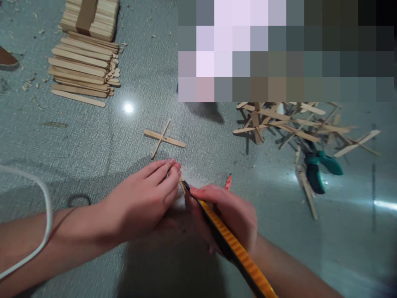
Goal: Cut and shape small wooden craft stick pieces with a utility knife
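My left hand (149, 190) is closed, its fingertips pinching a thin wooden stick (182, 182) near the middle of the view. My right hand (229, 215) is wrapped round a long tool with a ribbed yellow-orange and black handle (240, 248); the tool's dark tip meets the stick beside my left fingertips. Just beyond my left hand, two wooden sticks lie crossed (173, 141) on the table. A red pencil (228, 182) shows behind my right hand, partly hidden by it.
At the upper left lie loose wooden sticks (80, 68) and a banded bundle (107, 18). Crossed sticks (276, 114) are piled at the right, near green-handled pliers (314, 174). A white cable (48, 207) passes over my left forearm. Wood shavings dot the grey table (149, 82).
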`<state>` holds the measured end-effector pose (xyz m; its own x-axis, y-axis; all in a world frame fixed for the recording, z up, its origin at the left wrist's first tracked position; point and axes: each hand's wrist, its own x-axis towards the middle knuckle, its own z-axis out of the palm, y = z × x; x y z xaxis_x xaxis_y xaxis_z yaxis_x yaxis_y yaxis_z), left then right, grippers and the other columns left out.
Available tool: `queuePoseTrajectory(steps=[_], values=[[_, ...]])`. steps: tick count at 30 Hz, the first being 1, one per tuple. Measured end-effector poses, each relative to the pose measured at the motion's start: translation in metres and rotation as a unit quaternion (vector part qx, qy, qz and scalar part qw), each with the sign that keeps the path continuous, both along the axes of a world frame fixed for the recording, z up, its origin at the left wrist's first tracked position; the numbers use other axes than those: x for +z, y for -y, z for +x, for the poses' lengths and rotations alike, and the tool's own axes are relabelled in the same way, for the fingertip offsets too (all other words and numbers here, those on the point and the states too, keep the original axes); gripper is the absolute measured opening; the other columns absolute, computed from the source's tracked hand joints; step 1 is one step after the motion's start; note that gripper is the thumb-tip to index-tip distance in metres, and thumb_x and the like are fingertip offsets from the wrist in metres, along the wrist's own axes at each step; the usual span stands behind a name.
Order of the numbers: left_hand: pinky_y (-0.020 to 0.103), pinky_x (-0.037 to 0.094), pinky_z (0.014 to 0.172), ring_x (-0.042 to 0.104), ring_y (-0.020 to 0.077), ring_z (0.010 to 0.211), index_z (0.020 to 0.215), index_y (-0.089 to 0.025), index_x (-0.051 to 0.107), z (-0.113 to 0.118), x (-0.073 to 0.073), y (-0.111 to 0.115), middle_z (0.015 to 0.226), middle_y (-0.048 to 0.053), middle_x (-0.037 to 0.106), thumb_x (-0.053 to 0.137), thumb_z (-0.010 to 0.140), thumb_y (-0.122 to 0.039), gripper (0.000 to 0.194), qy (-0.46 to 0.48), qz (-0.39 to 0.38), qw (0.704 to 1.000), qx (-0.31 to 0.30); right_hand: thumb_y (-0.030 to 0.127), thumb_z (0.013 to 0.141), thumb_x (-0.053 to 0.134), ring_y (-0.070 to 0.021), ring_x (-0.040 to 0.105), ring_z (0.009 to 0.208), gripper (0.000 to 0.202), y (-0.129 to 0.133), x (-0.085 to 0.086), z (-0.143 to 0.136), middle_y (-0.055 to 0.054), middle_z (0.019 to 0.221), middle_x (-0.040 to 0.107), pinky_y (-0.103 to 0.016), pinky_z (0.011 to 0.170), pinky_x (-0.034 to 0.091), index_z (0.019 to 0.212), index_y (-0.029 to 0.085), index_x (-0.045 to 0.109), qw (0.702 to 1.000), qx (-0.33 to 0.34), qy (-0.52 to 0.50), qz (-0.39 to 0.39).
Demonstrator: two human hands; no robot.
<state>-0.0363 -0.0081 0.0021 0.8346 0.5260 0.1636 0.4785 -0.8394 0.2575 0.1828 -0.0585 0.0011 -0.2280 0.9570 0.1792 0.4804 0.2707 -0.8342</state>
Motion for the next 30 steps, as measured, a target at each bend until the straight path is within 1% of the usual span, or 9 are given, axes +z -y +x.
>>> queuePoseTrajectory(steps=[5, 10, 13, 16, 19, 21, 24, 27, 30], values=[[0.048, 0.049, 0.115, 0.063, 0.0387, 0.128, 0.129, 0.005, 0.065, 0.000, -0.002, 0.000, 0.136, 0.025, 0.068, 0.066, 0.091, -0.060, 0.075, 0.008, -0.001, 1.000, -0.005, 0.011, 0.095, 0.062, -0.0157, 0.071, 0.063, 0.022, -0.002, 0.002, 0.000, 0.001, 0.080, 0.074, -0.027, 0.059, 0.061, 0.109, 0.027, 0.066, 0.999, -0.003, 0.012, 0.047], [0.047, 0.049, 0.116, 0.063, 0.0376, 0.129, 0.128, 0.003, 0.067, 0.000, -0.003, 0.001, 0.138, 0.023, 0.068, 0.061, 0.095, -0.056, 0.069, 0.006, 0.004, 1.000, -0.005, 0.015, 0.100, 0.058, -0.0156, 0.072, 0.062, 0.014, -0.005, 0.007, -0.001, 0.000, 0.077, 0.073, -0.025, 0.057, 0.060, 0.105, 0.026, 0.066, 0.998, 0.015, 0.035, 0.057], [0.046, 0.049, 0.116, 0.064, 0.0368, 0.127, 0.125, 0.003, 0.069, 0.000, -0.003, 0.001, 0.134, 0.022, 0.070, 0.060, 0.096, -0.057, 0.067, 0.009, 0.012, 1.000, -0.001, 0.012, 0.098, 0.060, -0.0148, 0.070, 0.059, 0.015, -0.002, 0.005, -0.001, 0.000, 0.075, 0.072, -0.025, 0.055, 0.059, 0.103, 0.024, 0.066, 0.997, 0.005, 0.041, 0.066], [0.046, 0.049, 0.117, 0.064, 0.0370, 0.127, 0.126, 0.003, 0.068, 0.000, -0.002, 0.000, 0.133, 0.022, 0.070, 0.063, 0.094, -0.056, 0.068, 0.012, 0.005, 1.000, -0.003, 0.009, 0.094, 0.065, -0.0141, 0.066, 0.056, 0.018, 0.003, 0.000, -0.001, 0.001, 0.073, 0.071, -0.025, 0.053, 0.058, 0.103, 0.025, 0.066, 0.997, 0.000, 0.033, 0.073], [0.048, 0.048, 0.119, 0.063, 0.0377, 0.129, 0.128, 0.004, 0.067, -0.001, -0.003, -0.001, 0.136, 0.023, 0.068, 0.061, 0.094, -0.053, 0.066, 0.014, -0.007, 1.000, -0.006, 0.008, 0.091, 0.066, -0.0138, 0.067, 0.056, 0.020, 0.004, -0.002, 0.000, 0.001, 0.075, 0.071, -0.024, 0.055, 0.059, 0.102, 0.024, 0.066, 0.997, -0.013, 0.028, 0.068], [0.048, 0.047, 0.121, 0.062, 0.0375, 0.130, 0.129, 0.003, 0.067, -0.001, -0.004, 0.000, 0.137, 0.022, 0.067, 0.058, 0.096, -0.052, 0.064, 0.014, -0.016, 1.000, -0.005, 0.007, 0.091, 0.066, -0.0135, 0.068, 0.057, 0.019, 0.002, 0.000, 0.001, 0.002, 0.075, 0.072, -0.023, 0.055, 0.059, 0.101, 0.023, 0.065, 0.997, -0.018, 0.025, 0.066], [0.047, 0.045, 0.123, 0.061, 0.0375, 0.131, 0.130, 0.001, 0.068, -0.001, -0.004, 0.000, 0.139, 0.021, 0.067, 0.056, 0.097, -0.053, 0.065, 0.004, -0.021, 1.000, -0.004, 0.010, 0.094, 0.063, -0.0137, 0.069, 0.057, 0.016, 0.000, 0.006, 0.002, 0.002, 0.075, 0.072, -0.023, 0.055, 0.059, 0.101, 0.024, 0.065, 0.998, -0.001, 0.025, 0.054], [0.045, 0.042, 0.126, 0.061, 0.0372, 0.131, 0.129, 0.002, 0.069, -0.002, -0.003, -0.001, 0.138, 0.021, 0.067, 0.057, 0.096, -0.053, 0.065, 0.004, -0.014, 1.000, -0.007, 0.011, 0.094, 0.063, -0.0150, 0.069, 0.057, 0.015, 0.001, 0.009, 0.003, 0.000, 0.076, 0.073, -0.025, 0.056, 0.059, 0.101, 0.024, 0.066, 0.999, 0.000, 0.029, 0.041], [0.044, 0.041, 0.126, 0.062, 0.0371, 0.130, 0.126, 0.002, 0.069, -0.002, -0.001, -0.002, 0.137, 0.022, 0.067, 0.061, 0.093, -0.054, 0.066, 0.005, -0.012, 1.000, -0.010, 0.011, 0.095, 0.062, -0.0153, 0.070, 0.059, 0.017, 0.003, 0.005, 0.004, 0.000, 0.078, 0.073, -0.025, 0.058, 0.060, 0.104, 0.025, 0.066, 0.999, 0.005, 0.028, 0.039]])
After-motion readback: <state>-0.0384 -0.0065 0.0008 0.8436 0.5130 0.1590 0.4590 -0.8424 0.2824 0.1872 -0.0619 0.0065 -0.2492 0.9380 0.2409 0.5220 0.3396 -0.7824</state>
